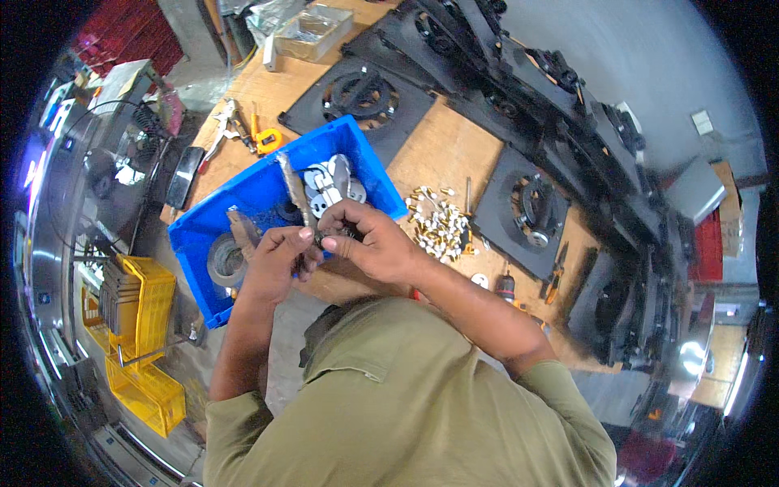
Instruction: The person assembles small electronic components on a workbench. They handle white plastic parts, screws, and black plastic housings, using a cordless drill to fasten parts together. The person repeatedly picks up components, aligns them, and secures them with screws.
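One small dark piece [318, 239] sits pinched between the left hand [280, 256] and right hand [377, 243], both nearly closed, fingers curled, over one blue bin [376, 172]; beyond, one yellow tape measure [268, 141] lies on the worktop [466, 154].

The olive shirt [422, 406] has 2 short sleeves [566, 414].

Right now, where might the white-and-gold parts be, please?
In the head view, the white-and-gold parts lie right of centre, between the blue bin and a black plate.
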### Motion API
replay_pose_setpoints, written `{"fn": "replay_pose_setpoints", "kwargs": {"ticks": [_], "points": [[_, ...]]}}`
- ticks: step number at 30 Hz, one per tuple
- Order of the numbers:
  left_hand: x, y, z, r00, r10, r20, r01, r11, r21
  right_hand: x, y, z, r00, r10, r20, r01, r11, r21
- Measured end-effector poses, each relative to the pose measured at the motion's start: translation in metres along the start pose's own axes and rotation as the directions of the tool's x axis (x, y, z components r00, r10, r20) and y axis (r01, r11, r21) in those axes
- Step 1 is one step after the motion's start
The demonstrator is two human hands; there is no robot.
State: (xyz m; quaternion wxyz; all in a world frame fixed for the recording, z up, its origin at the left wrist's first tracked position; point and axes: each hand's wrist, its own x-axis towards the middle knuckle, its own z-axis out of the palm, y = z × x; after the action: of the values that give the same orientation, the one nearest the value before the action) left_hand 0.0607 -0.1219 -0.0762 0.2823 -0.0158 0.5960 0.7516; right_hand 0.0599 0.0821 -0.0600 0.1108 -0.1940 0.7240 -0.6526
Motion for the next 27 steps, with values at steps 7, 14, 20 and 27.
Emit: {"fn": "replay_pose_setpoints", "kwargs": {"ticks": [7,14,20,27], "points": [[0.014,-0.023,0.043,0.981,-0.111,0.159,0.142,0.969,-0.201,-0.056,-0.009,-0.045,0.979,0.145,0.145,-0.185,0.929,0.319],[0.057,-0.126,0.070,0.942,0.129,0.310,-0.335,0.360,0.871,-0.113,0.094,-0.064,0.810,0.493,-0.316,-0.586,0.691,-0.424],[0.081,-0.153,0.066,0.967,0.062,0.246,-0.250,0.065,0.966,-0.124,0.152,-0.032,0.786,0.406,-0.467,-0.618,0.542,-0.569],[0.079,-0.130,0.088,0.921,0.034,0.389,-0.386,0.223,0.895,-0.183,0.127,-0.058,0.730,0.405,-0.551,-0.595,0.774,-0.218]]}}
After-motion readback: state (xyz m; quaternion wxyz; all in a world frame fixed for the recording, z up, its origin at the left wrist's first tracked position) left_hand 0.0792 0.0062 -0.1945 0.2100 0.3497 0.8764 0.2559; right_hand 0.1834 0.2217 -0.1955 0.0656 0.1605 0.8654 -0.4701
